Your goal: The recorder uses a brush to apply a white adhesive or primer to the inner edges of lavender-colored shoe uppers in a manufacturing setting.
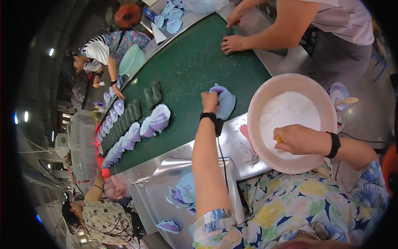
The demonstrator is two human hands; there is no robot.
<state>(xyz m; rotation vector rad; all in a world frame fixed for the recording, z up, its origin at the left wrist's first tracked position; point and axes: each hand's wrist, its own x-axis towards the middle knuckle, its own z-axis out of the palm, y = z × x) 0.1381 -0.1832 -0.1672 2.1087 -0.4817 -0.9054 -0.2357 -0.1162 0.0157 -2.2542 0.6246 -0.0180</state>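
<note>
My left hand (210, 102) is closed on the edge of a light blue and lavender shoe upper (226, 104), which rests on the near side of the green conveyor belt (182, 62). Over a large pink basin (258, 139), my right hand (296, 139) grips a tool with a yellow handle (279, 139). The tool's working end is hidden. White liquid or paste (290, 110) covers the basin's bottom. More shoe uppers (159, 117) stand in a row along the belt to the left, beside dark shoe-shaped pieces (156, 92).
Metal edging (182, 155) borders the belt on my side, with loose uppers (184, 191) on a lower sheet. Co-workers' hands (233, 43) are at the belt's far right and left. A small tub with a brush (342, 99) stands right of the basin. A dark cable (224, 157) hangs near my left forearm.
</note>
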